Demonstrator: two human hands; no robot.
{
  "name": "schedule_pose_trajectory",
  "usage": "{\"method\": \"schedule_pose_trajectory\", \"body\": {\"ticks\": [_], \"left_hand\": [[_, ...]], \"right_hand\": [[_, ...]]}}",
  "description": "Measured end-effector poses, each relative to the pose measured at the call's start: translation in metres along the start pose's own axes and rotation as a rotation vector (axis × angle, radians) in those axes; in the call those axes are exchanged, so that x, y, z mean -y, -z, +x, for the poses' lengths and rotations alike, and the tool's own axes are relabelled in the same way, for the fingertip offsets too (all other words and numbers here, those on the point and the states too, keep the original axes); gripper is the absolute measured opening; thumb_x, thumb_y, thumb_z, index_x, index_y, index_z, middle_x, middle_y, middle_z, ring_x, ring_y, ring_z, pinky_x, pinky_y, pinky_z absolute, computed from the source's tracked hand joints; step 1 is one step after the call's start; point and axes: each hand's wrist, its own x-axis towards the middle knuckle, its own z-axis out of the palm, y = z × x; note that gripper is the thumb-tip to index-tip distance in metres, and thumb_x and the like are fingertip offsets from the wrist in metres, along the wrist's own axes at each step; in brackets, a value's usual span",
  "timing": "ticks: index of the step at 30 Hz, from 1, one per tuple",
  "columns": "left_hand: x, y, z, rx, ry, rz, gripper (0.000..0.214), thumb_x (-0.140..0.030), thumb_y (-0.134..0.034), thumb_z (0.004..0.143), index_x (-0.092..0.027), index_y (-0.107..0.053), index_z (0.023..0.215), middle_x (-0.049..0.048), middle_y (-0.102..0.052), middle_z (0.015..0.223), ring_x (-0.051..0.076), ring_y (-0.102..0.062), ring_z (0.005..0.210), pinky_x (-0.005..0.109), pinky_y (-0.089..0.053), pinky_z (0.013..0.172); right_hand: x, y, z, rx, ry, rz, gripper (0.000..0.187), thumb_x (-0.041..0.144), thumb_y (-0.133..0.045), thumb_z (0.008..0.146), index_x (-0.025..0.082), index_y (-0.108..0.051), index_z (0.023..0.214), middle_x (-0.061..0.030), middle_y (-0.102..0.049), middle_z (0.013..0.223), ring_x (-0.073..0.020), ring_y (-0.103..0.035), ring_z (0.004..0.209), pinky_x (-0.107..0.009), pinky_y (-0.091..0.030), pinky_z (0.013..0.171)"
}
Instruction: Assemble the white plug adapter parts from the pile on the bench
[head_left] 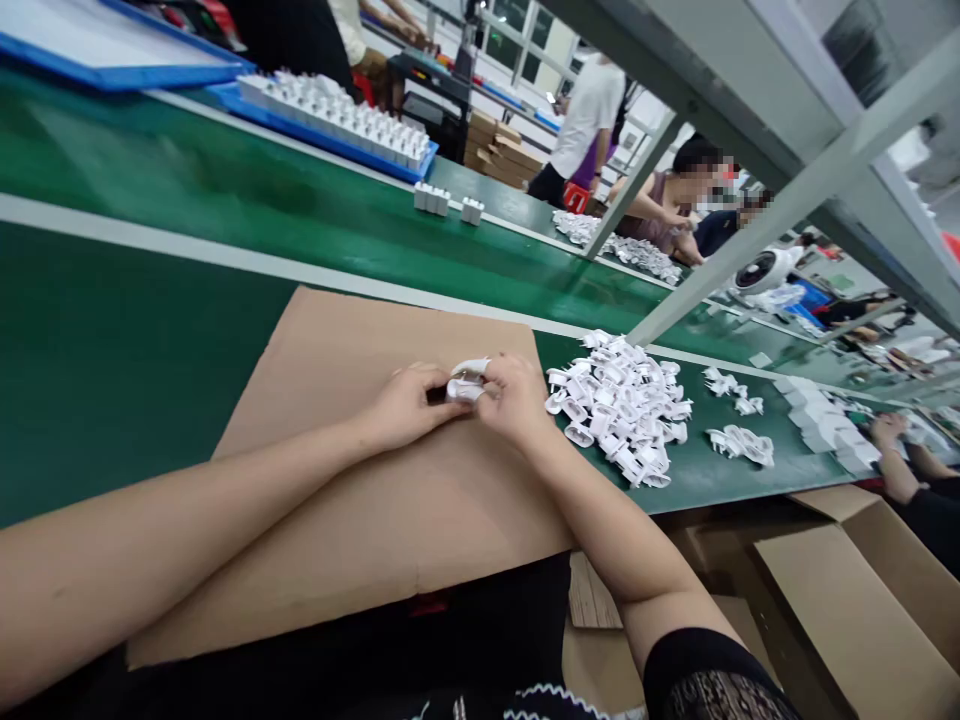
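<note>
Steadily, a white plastic charger plug [466, 384] is pinched between the fingers [439, 376] of the left hand [406, 407] and right hand [514, 400], held over a cardboard sheet [375, 500], with a loose plug pile [619, 405] at three o'clock on the green surface [697, 470].

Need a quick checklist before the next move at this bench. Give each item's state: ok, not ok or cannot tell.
1. Both hands on the part: left hand and right hand hold the white plastic part. Ok.
2. Part above the cardboard sheet. Ok.
3. Pile of white parts on the green belt, apart from the hands. Ok.
4. Part undamaged: fingers hide most of it. Cannot tell.
5. Co-worker's hand apart from the pile. Ok.
</note>
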Motion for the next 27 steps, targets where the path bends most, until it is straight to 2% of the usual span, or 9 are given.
{"method": "schedule_pose_trajectory", "body": {"ticks": [5, 8, 12, 14, 16, 18, 20, 23, 27], "left_hand": [[0.002, -0.005, -0.007, -0.039, -0.057, 0.129, 0.035, -0.055, -0.064, 0.090, -0.021, -0.072, 0.099, 0.0064, -0.073, 0.095, 0.028, -0.066, 0.092, 0.040, -0.049, 0.084], [0.004, -0.005, -0.013, -0.058, -0.178, 0.216, 0.032, -0.049, -0.055, 0.100, -0.021, -0.068, 0.106, 0.0070, -0.074, 0.096, 0.025, -0.067, 0.087, 0.036, -0.049, 0.078], [0.011, -0.004, -0.019, -0.083, -0.333, 0.619, 0.042, -0.044, -0.037, 0.108, -0.016, -0.067, 0.101, 0.0111, -0.073, 0.084, 0.029, -0.068, 0.078, 0.039, -0.046, 0.072], [0.012, -0.004, -0.020, -0.095, -0.365, 0.793, 0.047, -0.045, -0.034, 0.109, -0.014, -0.068, 0.100, 0.0126, -0.071, 0.078, 0.031, -0.067, 0.073, 0.041, -0.043, 0.068], [0.012, -0.004, -0.021, -0.104, -0.383, 0.868, 0.049, -0.045, -0.033, 0.109, -0.013, -0.069, 0.101, 0.0127, -0.070, 0.074, 0.031, -0.066, 0.069, 0.040, -0.042, 0.064], [0.011, -0.004, -0.021, -0.125, -0.380, 0.851, 0.048, -0.046, -0.035, 0.108, -0.014, -0.069, 0.100, 0.0121, -0.070, 0.073, 0.031, -0.066, 0.069, 0.040, -0.042, 0.062], [0.011, -0.004, -0.021, -0.136, -0.355, 0.743, 0.045, -0.048, -0.038, 0.107, -0.017, -0.069, 0.095, 0.0108, -0.070, 0.074, 0.030, -0.067, 0.071, 0.039, -0.044, 0.063], [0.014, -0.003, -0.019, -0.081, -0.273, 0.478, 0.040, -0.054, -0.048, 0.101, -0.021, -0.069, 0.094, 0.0084, -0.074, 0.084, 0.027, -0.069, 0.079, 0.037, -0.050, 0.070], [0.014, -0.002, -0.017, -0.043, -0.068, 0.196, 0.049, -0.064, -0.061, 0.089, -0.023, -0.072, 0.113, 0.0084, -0.077, 0.114, 0.030, -0.072, 0.104, 0.040, -0.056, 0.089]], "right_hand": [[0.001, -0.002, -0.008, -0.039, -0.038, 0.108, 0.030, 0.003, -0.058, 0.072, 0.023, -0.069, 0.093, -0.0006, -0.078, 0.096, -0.0197, -0.068, 0.091, -0.043, -0.033, 0.121], [-0.001, -0.007, -0.014, -0.094, -0.056, 0.188, 0.035, 0.003, -0.058, 0.073, 0.023, -0.067, 0.101, 0.0003, -0.078, 0.095, -0.0189, -0.069, 0.090, -0.043, -0.031, 0.123], [-0.002, -0.014, -0.017, -0.141, -0.044, 0.251, 0.042, 0.002, -0.059, 0.073, 0.024, -0.067, 0.107, 0.0010, -0.077, 0.105, -0.0193, -0.068, 0.099, -0.045, -0.029, 0.124], [-0.002, -0.019, -0.017, -0.155, -0.035, 0.326, 0.041, 0.003, -0.061, 0.074, 0.024, -0.068, 0.109, 0.0006, -0.076, 0.106, -0.0194, -0.067, 0.101, -0.043, -0.036, 0.119], [-0.003, -0.024, -0.015, -0.180, -0.056, 0.453, 0.034, 0.006, -0.064, 0.078, 0.022, -0.069, 0.107, -0.0013, -0.075, 0.106, -0.0195, -0.065, 0.103, -0.038, -0.046, 0.108], [-0.005, -0.031, -0.013, -0.204, -0.087, 0.602, 0.021, 0.012, -0.068, 0.083, 0.020, -0.070, 0.101, -0.0034, -0.073, 0.105, -0.0190, -0.064, 0.103, -0.034, -0.051, 0.098], [-0.008, -0.037, -0.012, -0.218, -0.098, 0.723, 0.014, 0.016, -0.071, 0.084, 0.019, -0.071, 0.097, -0.0038, -0.072, 0.103, -0.0181, -0.065, 0.101, -0.032, -0.052, 0.095], [-0.010, -0.042, -0.011, -0.224, -0.111, 0.798, 0.021, 0.011, -0.072, 0.079, 0.019, -0.072, 0.098, -0.0031, -0.072, 0.103, -0.0177, -0.066, 0.100, -0.029, -0.054, 0.089], [-0.010, -0.033, -0.013, -0.177, -0.098, 0.731, 0.035, 0.013, -0.077, 0.075, 0.021, -0.072, 0.109, -0.0019, -0.074, 0.109, -0.0167, -0.067, 0.095, -0.029, -0.054, 0.087]]}}
